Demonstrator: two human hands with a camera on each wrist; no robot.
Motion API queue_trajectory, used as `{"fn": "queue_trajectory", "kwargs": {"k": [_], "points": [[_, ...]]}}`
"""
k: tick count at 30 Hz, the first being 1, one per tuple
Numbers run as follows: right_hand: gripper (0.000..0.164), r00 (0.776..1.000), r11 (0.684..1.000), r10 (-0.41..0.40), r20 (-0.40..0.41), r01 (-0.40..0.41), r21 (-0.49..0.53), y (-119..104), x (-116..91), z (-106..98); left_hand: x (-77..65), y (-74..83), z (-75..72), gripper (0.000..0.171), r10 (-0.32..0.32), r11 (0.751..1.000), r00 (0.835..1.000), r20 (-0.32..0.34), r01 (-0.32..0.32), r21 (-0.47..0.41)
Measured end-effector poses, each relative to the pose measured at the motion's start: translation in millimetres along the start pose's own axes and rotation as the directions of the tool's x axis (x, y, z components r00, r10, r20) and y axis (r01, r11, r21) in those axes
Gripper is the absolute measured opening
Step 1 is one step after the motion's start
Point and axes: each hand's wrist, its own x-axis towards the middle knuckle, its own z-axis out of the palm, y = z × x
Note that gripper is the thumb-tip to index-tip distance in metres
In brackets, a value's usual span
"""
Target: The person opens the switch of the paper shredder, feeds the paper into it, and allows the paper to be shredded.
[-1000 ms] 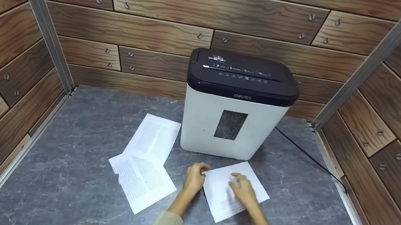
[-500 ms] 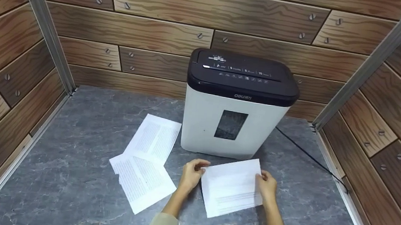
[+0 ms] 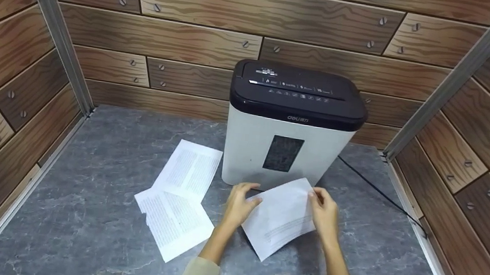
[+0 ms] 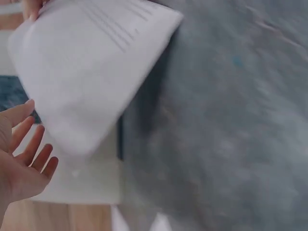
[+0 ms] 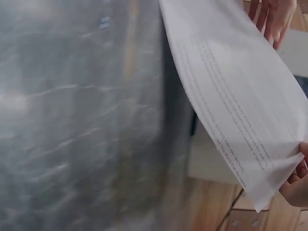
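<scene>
A sheet of printed paper [image 3: 280, 217] hangs tilted above the floor in front of the shredder [image 3: 291, 151], bending along its length. My right hand [image 3: 325, 212] pinches its right edge; in the right wrist view thumb and fingers close on the paper near a corner. At the sheet's left edge, my left hand [image 3: 238, 204] has its fingers spread and loosely bent. The left wrist view shows that left hand [image 4: 24, 154] beside the paper's edge, without gripping it. The shredder is white with a black top, a slot and a dark front window.
Two overlapping printed sheets, an upper sheet [image 3: 188, 168] and a lower sheet [image 3: 178, 225], lie on the grey marbled floor [image 3: 85, 212] to the left. A black power cord [image 3: 379, 191] runs from the shredder to the right wall. Wood-patterned walls [image 3: 169, 36] enclose three sides.
My right hand has gone from lying over the sheet to pinching its right edge. The sheet has risen and tilted toward the shredder. My left hand has moved slightly forward and its fingers have spread.
</scene>
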Motion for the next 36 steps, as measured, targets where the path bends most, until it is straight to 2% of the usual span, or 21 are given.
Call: {"fn": "queue_trajectory", "kwargs": {"k": [4,7,10,13,16,18,21,24,26,30,33,36], "points": [[0.006,0.984,0.984,-0.177,0.004,0.177,-0.003,-25.3,0.4,1.3,4.1,21.9,-1.4,0.028,0.044,0.998,0.999,0.007,-0.044,-0.046],[0.006,0.959,0.959,-0.283,0.023,0.283,-0.007,-40.5,-1.3,1.7,5.1,33.3,-1.8,0.020,0.051,0.987,0.998,-0.020,-0.054,-0.149],[0.009,0.934,0.934,-0.356,0.022,0.356,-0.008,-51.2,-2.5,1.1,4.9,40.1,-2.7,0.011,0.012,0.967,0.998,-0.069,-0.029,-0.254],[0.018,0.914,0.914,-0.404,-0.033,0.402,-0.061,-55.0,-1.3,-1.4,5.1,43.3,-4.8,0.008,-0.039,0.944,0.990,-0.138,-0.009,-0.329],[0.032,0.917,0.922,-0.381,-0.120,0.368,-0.122,-52.5,1.0,-5.1,6.1,44.2,-8.1,0.007,-0.097,0.918,0.975,-0.198,0.011,-0.396],[0.040,0.937,0.950,-0.309,-0.162,0.295,-0.107,-49.3,1.2,-7.2,7.0,44.8,-11.0,0.007,-0.137,0.900,0.964,-0.227,0.026,-0.435],[0.043,0.975,0.986,-0.163,-0.152,0.168,0.021,-46.1,-1.1,-7.7,7.3,48.8,-17.1,0.009,-0.202,0.863,0.951,-0.233,0.060,-0.502],[0.034,0.993,0.984,-0.062,-0.104,0.079,0.161,-51.3,-5.6,-7.1,6.7,60.8,-25.8,0.011,-0.254,0.826,0.944,-0.209,0.100,-0.555],[0.026,0.995,0.981,-0.047,-0.087,0.062,0.186,-57.7,-9.2,-6.4,5.5,70.2,-31.8,0.013,-0.280,0.811,0.941,-0.190,0.125,-0.572],[0.011,0.989,0.987,-0.094,-0.112,0.107,0.120,-64.0,-13.3,-5.3,3.7,80.6,-37.9,0.014,-0.288,0.802,0.941,-0.179,0.135,-0.581],[0.007,0.985,0.986,-0.110,-0.136,0.125,0.110,-55.5,-11.7,-3.9,5.1,71.2,-31.1,0.015,-0.284,0.799,0.938,-0.197,0.118,-0.590],[0.008,0.984,0.987,-0.094,-0.155,0.112,0.117,-44.1,-7.6,-2.7,8.0,59.0,-22.7,0.016,-0.272,0.806,0.932,-0.241,0.083,-0.586]]}}
